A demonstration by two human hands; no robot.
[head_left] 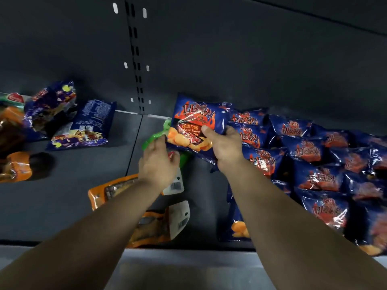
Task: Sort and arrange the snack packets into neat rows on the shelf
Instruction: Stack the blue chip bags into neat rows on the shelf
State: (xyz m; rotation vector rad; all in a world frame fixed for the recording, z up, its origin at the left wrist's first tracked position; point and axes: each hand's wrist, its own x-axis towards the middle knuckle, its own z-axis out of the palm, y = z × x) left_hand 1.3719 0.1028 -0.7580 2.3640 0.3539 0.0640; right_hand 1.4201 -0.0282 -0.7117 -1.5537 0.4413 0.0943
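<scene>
Two bare forearms reached in from the near edge over the dark shelf (62, 206). Nearest lay two orange packets (152, 227) with white barcode ends, flat on the shelf under the left arm. The left hand (159, 162) hovered above them, fingers loosely curled, fingertips touching the lower left edge of the blue chip bag (196, 124); whether it actually gripped anything, couldn't tell. A green packet (155, 139) sat just under and behind that hand. The right hand (225, 146) gripped the blue chip bag, thumb on the front, fingers wrapped behind, bag held tilted above the shelf. Right of it, rows of blue chip bags (314, 164) overlapped in a block running toward the back wall. Far left: two purple packets (83, 126) and more orange packets (16, 166), scattered. Slotted upright (136, 59) at the back.
</scene>
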